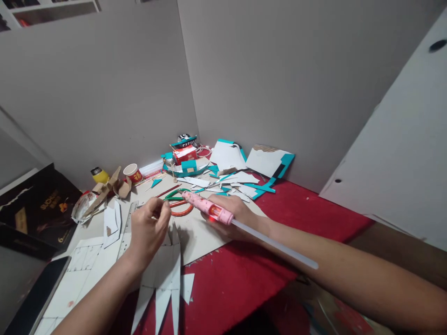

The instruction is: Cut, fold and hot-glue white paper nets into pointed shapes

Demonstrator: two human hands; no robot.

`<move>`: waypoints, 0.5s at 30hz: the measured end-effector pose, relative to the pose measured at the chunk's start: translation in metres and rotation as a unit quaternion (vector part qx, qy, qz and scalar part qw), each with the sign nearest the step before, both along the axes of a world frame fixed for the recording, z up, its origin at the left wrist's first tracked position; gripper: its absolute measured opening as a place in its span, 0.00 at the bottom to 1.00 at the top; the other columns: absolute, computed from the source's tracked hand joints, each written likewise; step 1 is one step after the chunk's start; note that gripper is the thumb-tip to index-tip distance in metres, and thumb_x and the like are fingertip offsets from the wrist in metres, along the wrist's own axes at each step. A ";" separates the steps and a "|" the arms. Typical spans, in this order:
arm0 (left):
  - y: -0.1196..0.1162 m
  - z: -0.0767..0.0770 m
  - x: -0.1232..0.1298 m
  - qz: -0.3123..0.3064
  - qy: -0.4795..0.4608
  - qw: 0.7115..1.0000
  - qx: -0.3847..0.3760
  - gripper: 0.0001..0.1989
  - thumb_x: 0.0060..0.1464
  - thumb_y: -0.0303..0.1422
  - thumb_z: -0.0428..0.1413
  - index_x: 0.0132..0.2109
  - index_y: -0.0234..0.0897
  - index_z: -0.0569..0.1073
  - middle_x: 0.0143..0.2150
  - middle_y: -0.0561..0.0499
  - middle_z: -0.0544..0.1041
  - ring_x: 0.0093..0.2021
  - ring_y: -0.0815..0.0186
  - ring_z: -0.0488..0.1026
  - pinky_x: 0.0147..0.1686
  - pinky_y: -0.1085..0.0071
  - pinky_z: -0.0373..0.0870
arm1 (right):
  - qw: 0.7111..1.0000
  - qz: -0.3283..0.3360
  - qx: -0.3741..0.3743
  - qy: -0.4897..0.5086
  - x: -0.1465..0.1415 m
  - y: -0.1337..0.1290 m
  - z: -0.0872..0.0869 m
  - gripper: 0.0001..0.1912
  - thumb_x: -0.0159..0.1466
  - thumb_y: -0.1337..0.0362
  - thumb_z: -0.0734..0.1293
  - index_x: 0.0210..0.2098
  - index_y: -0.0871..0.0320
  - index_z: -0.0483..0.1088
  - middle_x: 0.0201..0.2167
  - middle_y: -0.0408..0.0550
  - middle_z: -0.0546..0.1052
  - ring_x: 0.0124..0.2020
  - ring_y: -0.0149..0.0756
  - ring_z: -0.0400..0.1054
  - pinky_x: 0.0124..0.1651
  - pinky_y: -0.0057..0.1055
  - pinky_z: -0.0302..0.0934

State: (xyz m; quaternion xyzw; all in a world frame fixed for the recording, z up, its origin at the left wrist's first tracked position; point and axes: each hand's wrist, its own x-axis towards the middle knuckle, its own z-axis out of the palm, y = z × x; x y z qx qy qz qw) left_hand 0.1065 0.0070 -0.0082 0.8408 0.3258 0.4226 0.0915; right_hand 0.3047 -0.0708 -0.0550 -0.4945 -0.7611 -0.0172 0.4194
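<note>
My right hand (226,211) is wrapped round a pink hot glue gun (206,205), with a long translucent glue stick (275,244) poking out of its back end. The gun's tip points left, towards my left hand (150,223). That hand is closed, thumb against curled fingers; whatever it pinches is too small to make out. Just below it lies a cut white card piece (162,267) with long pointed strips and pencil lines. Scissors with green and orange handles (181,214) rest behind, between the two hands.
White and teal card scraps (240,179) and a teal-trimmed boat-like model (188,168) lie at the back. Left of them are a paper cup (132,172), a yellow bottle (100,175) and a ruler (127,228). A black box (38,209) stands far left on the red cloth (244,274) side.
</note>
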 end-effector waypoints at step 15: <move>-0.007 0.030 -0.002 -0.217 0.106 0.970 0.001 0.10 0.56 0.28 0.56 0.45 0.37 0.76 0.36 0.48 0.76 0.34 0.68 0.71 0.32 0.72 0.69 | 0.972 0.135 -0.133 0.140 0.001 0.000 0.008 0.14 0.61 0.65 0.63 0.46 0.59 0.72 0.38 0.47 0.76 0.35 0.37 0.69 0.41 0.34 0.66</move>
